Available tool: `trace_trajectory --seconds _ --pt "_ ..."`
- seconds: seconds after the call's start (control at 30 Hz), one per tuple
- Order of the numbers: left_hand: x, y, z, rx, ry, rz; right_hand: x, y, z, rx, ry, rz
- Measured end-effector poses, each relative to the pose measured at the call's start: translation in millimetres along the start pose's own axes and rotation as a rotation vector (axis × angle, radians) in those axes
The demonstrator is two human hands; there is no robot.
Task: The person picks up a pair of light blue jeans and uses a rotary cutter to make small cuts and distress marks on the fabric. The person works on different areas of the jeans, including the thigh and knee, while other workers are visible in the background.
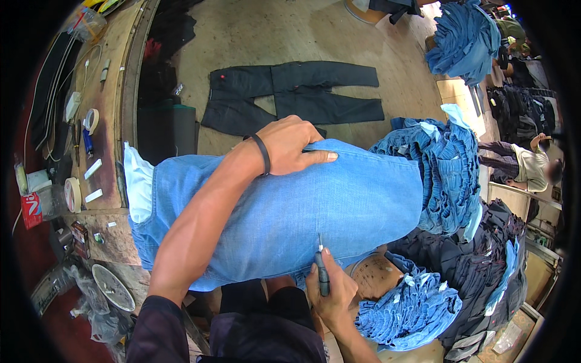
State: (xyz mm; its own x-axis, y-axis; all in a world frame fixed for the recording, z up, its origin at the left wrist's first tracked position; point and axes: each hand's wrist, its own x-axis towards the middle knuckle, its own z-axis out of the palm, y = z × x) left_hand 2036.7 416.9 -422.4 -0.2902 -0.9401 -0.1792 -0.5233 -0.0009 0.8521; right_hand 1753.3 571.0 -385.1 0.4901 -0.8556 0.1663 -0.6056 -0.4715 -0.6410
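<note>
Nearest you on the right, a crumpled bundle of blue denim (417, 311) lies beside a heap of dark garments (478, 260). Just left of that bundle, your right hand (334, 293) is wrapped around the dark handle of a slim tool (323, 275), its thin metal tip pointing away from you at the face of the blue jeans (363, 199); you can't tell whether the tip touches the cloth. The jeans stretch left to right in front of you, pale fabric (139, 184) showing at their left end. At their far edge, your left hand (289, 145) pinches the denim, thumb on the near face. Left of the jeans, a roll of tape (72, 195) stands on a wooden bench (106, 145). Beyond the jeans' right end rises a blue denim stack (448, 175). Farther off, dark trousers (290, 94) lie flat, with more blue garments (465, 39) piled far right.
</note>
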Motion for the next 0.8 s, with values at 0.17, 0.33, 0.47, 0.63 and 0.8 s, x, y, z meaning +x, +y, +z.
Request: trace_trajectory --seconds 0.17,0.33,0.47,0.63,0.8 --pt "-1 0 2 -0.001 0.051 0.063 -2 -6 -5 0.027 0.026 0.011" --pt "-2 -2 3 -0.008 0.036 0.061 43 8 11 -0.038 0.098 -0.075" --pt "0 -3 2 0.015 0.018 0.028 63 6 18 -0.044 0.121 -0.061" --pt "1 -6 3 0.056 0.018 0.039 60 2 11 -0.089 -0.004 -0.005" --pt "1 -6 3 0.042 0.032 0.056 37 0 7 -0.052 0.027 -0.005"
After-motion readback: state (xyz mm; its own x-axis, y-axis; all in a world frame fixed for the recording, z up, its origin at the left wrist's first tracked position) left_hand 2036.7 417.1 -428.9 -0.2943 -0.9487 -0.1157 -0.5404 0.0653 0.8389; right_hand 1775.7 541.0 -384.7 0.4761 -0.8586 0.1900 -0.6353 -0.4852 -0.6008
